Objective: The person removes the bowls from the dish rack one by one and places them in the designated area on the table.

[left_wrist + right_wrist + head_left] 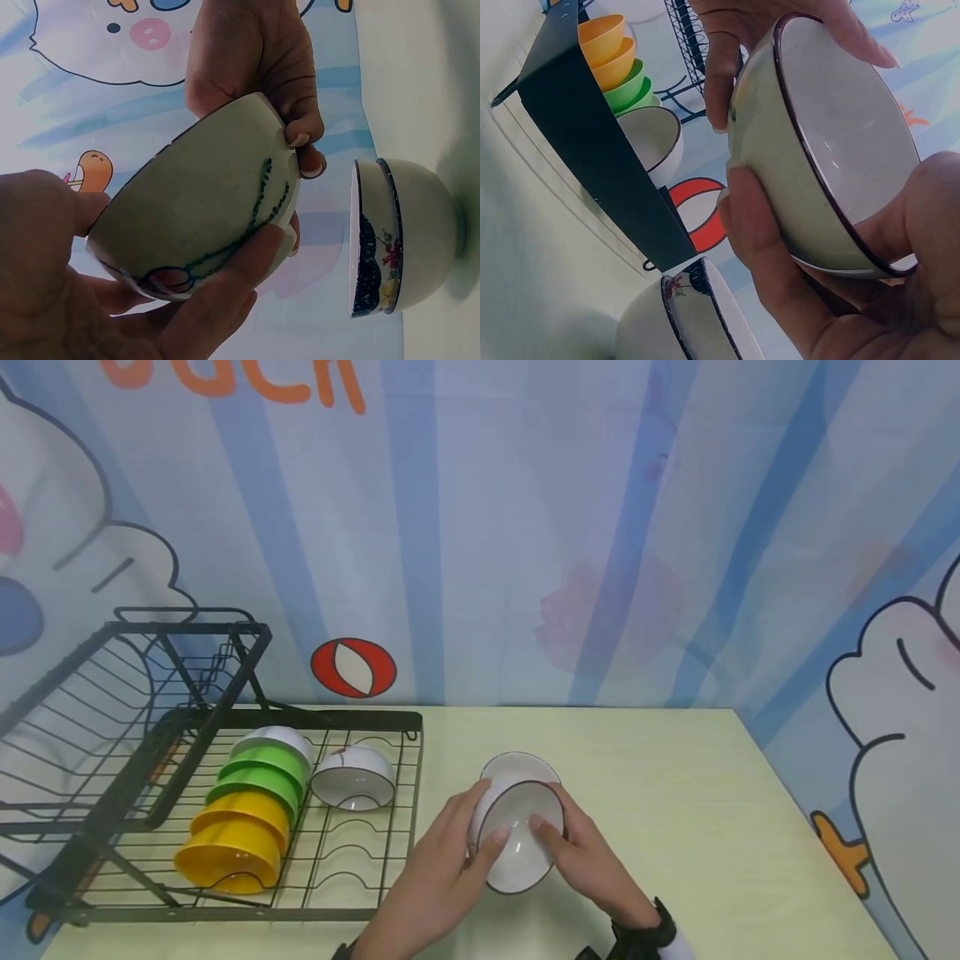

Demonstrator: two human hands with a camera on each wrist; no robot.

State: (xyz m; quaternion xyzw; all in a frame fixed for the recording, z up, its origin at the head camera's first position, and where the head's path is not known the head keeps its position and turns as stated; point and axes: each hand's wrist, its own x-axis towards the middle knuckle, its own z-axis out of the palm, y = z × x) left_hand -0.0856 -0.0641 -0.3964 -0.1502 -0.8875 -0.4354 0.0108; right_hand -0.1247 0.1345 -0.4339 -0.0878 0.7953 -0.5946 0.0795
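A white bowl (517,852) with a thin dark rim is tilted between both hands, its inside turned toward me in the head view. My left hand (442,872) grips its left side, thumb over the rim and fingers along the outside. On the opposite side my right hand (596,864) holds it, with the thumb inside the bowl. The left wrist view shows a dark green line pattern and a red patch on its outer wall. Just behind it, two nested white bowls (427,232) with a blue floral band stand upright on the table.
A black dish rack (360,914) stands on the left of the pale table (675,827). Its slots hold a row of yellow bowls (232,852), green bowls (262,768) and a white bowl (273,735). Another white bowl (354,777) leans alone beside them. A patterned curtain (487,527) hangs behind.
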